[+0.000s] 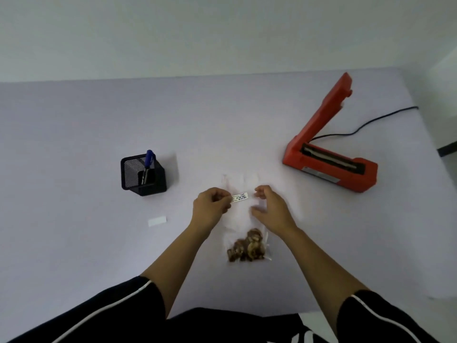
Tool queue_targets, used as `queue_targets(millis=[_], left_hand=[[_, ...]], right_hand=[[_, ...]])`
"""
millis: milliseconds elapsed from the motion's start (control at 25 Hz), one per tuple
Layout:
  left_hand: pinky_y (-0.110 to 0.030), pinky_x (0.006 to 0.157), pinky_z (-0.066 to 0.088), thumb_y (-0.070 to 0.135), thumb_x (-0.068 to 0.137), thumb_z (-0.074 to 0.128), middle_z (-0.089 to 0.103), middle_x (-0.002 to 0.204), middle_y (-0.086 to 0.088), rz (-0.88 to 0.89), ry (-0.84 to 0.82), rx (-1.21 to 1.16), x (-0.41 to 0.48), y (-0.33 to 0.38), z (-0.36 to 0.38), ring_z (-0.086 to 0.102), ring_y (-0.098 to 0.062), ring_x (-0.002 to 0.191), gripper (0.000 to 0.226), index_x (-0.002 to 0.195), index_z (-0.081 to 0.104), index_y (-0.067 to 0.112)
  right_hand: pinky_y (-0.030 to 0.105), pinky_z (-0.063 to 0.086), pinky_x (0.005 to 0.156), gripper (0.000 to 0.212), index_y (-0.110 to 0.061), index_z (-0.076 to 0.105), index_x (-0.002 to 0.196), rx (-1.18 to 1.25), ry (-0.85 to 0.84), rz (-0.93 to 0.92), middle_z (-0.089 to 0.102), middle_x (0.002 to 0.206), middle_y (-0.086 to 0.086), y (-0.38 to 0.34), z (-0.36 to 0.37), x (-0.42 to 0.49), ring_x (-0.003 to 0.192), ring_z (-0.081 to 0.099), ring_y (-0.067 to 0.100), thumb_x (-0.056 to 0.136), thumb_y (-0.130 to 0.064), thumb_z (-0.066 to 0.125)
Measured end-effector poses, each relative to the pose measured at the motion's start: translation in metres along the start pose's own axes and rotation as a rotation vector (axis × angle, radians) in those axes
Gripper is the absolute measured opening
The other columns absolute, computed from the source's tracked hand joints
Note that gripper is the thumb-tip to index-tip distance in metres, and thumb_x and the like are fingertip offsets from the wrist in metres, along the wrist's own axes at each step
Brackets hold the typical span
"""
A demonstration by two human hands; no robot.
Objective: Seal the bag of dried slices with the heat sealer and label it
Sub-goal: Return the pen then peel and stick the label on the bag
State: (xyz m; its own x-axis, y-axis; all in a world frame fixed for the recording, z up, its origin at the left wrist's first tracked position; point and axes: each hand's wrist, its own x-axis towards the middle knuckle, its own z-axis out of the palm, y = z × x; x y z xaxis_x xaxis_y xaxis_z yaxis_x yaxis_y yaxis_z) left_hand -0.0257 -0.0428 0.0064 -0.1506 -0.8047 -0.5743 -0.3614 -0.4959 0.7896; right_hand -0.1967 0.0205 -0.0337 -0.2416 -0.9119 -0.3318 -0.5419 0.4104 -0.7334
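Note:
A clear plastic bag [241, 216] lies flat on the table, with brown dried slices [247, 246] gathered at its near end. My left hand [211, 206] pinches the left end of a small white label [239, 197] with dark writing, held over the bag's upper part. My right hand [270, 206] hovers just right of the label with its fingers loosely curved, holding nothing; whether it touches the bag I cannot tell. The red heat sealer [331, 154] stands to the right with its arm raised.
A black mesh pen holder [142, 175] with a blue pen [149, 160] stands to the left. A white paper strip [157, 221] lies on the lilac table [74, 134] near it. The sealer's black cable [371, 122] runs off to the right edge.

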Motion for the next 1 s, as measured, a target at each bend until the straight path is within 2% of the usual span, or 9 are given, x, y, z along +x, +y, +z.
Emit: queue_targets(millis=[160,320,520,760,1000], left_hand=[[-0.033,0.073,0.056,0.013,0.082,0.066,0.070,0.072,-0.002,0.009,0.007,0.154,0.020,-0.003,0.026,0.065,-0.018,0.068,0.007,0.077,0.068,0.017],[-0.019,0.063,0.047,0.016,0.083,0.066,0.067,0.076,0.002,0.046,0.030,0.356,0.033,-0.012,0.026,0.059,-0.012,0.069,0.004,0.083,0.069,0.018],[-0.013,0.057,0.039,0.019,0.084,0.066,0.063,0.072,0.007,0.043,0.037,0.385,0.039,-0.015,0.032,0.055,-0.006,0.064,0.006,0.086,0.071,0.017],[-0.017,0.065,0.042,0.019,0.082,0.068,0.066,0.078,0.004,0.045,0.049,0.414,0.042,-0.017,0.037,0.059,-0.011,0.075,0.008,0.087,0.072,0.016],[-0.024,0.069,0.046,0.022,0.082,0.067,0.066,0.077,0.005,0.046,0.072,0.449,0.043,-0.018,0.041,0.059,-0.012,0.074,0.007,0.085,0.072,0.018]], right_hand=[[0.031,0.044,0.095,0.062,-0.011,0.042,0.125,0.001,-0.038,-0.025,0.058,0.117,0.002,0.016,0.005,0.011,0.111,0.051,0.019,0.073,-0.013,0.076],[0.022,0.036,0.092,0.061,-0.008,0.043,0.125,0.002,-0.033,-0.059,0.059,0.118,0.005,0.021,0.004,0.014,0.112,0.051,0.020,0.073,-0.012,0.075],[0.019,0.033,0.093,0.058,-0.007,0.045,0.123,0.003,-0.038,-0.087,0.059,0.118,0.006,0.026,0.003,0.017,0.112,0.051,0.018,0.073,-0.013,0.075],[0.022,0.036,0.094,0.048,-0.009,0.053,0.117,-0.033,-0.016,-0.173,0.058,0.116,0.006,0.028,0.000,0.016,0.110,0.051,0.019,0.074,-0.012,0.074],[0.028,0.038,0.096,0.037,-0.009,0.060,0.113,-0.127,0.008,-0.283,0.059,0.113,0.009,0.032,0.002,0.014,0.108,0.052,0.023,0.077,-0.012,0.069]])
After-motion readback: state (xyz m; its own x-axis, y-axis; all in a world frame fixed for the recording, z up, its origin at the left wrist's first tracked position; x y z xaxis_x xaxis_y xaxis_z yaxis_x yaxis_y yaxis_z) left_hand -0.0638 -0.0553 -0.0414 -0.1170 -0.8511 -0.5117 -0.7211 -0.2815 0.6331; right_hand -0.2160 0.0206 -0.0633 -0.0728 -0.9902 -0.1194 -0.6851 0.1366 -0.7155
